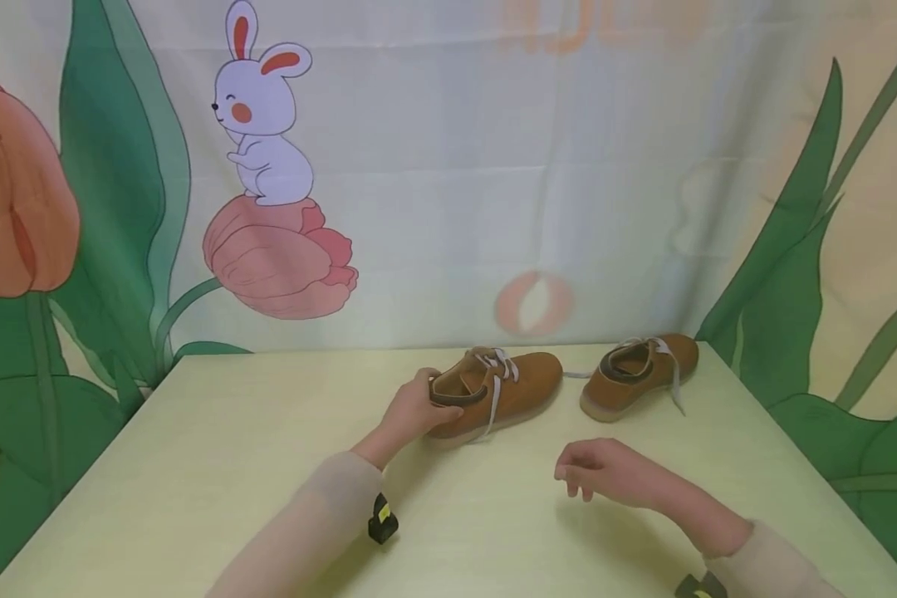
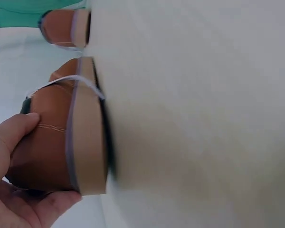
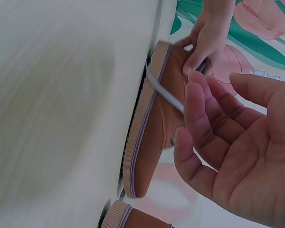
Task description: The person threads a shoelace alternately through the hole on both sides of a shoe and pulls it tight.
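A brown lace-up shoe [image 1: 526,389] with pale laces sits near the back of the table, its toe to the right. My left hand [image 1: 416,407] grips its heel, thumb on the near side. In the left wrist view the fingers curl round the back of the heel, and a lace hangs over the sole's edge. My right hand [image 1: 605,472] hovers in front of the shoes, fingers loosely bent and holding nothing. Beyond it stands a second brown shoe [image 1: 619,394], apart from the first, with a loose lace hanging down its side.
Both shoes stand on a pale yellow table [image 1: 269,448]. Close behind its back edge hangs a cloth backdrop [image 1: 433,183] printed with a rabbit and tulips. A lace end [image 1: 577,374] lies between the two shoes.
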Demonstrator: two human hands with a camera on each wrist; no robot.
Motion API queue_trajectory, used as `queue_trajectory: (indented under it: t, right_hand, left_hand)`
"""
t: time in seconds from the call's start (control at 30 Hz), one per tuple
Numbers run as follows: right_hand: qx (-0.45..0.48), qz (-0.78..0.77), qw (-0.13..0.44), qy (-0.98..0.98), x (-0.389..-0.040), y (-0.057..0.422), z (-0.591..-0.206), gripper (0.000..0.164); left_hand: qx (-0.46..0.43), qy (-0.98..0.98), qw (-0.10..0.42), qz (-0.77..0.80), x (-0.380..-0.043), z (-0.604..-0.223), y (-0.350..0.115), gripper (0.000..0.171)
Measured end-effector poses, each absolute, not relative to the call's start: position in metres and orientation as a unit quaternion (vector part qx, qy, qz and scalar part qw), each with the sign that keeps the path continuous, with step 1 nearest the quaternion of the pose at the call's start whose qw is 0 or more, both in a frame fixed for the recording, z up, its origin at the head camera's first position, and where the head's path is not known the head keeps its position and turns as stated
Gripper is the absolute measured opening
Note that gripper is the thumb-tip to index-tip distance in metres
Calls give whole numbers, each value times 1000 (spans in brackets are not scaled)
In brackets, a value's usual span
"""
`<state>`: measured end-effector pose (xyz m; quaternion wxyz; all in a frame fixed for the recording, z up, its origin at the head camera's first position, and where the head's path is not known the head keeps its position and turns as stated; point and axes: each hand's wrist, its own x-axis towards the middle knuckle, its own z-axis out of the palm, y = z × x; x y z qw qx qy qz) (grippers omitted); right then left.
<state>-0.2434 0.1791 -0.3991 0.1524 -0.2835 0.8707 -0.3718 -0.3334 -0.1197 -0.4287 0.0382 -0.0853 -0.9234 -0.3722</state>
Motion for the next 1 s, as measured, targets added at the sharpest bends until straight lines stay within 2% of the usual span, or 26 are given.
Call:
queue_trajectory:
  t: [0.43, 0.67, 0.77, 0.9, 1.0]
  right_hand:
    - [-302, -347, 165, 872, -242, 167, -402, 22]
    - [-326, -329, 191, 866, -246, 162, -400, 25]
    - [-336, -311, 186, 869, -249, 159, -396, 24]
    - [-332, -309, 123, 883, -252, 157, -389, 22]
    - [-304, -312, 54, 898, -251, 156, -383, 23]
  left_hand:
    - [-110, -918, 54, -378, -374, -430, -45, 70]
    - [-116, -918, 50, -375, -382, -427, -28, 63]
    - [-135, -917, 28, -375, -383, -422, -27, 63]
    - [-175, -921, -13, -348, -374, -412, -40, 75]
    - [-212, -934, -7, -288, -355, -402, -64, 83]
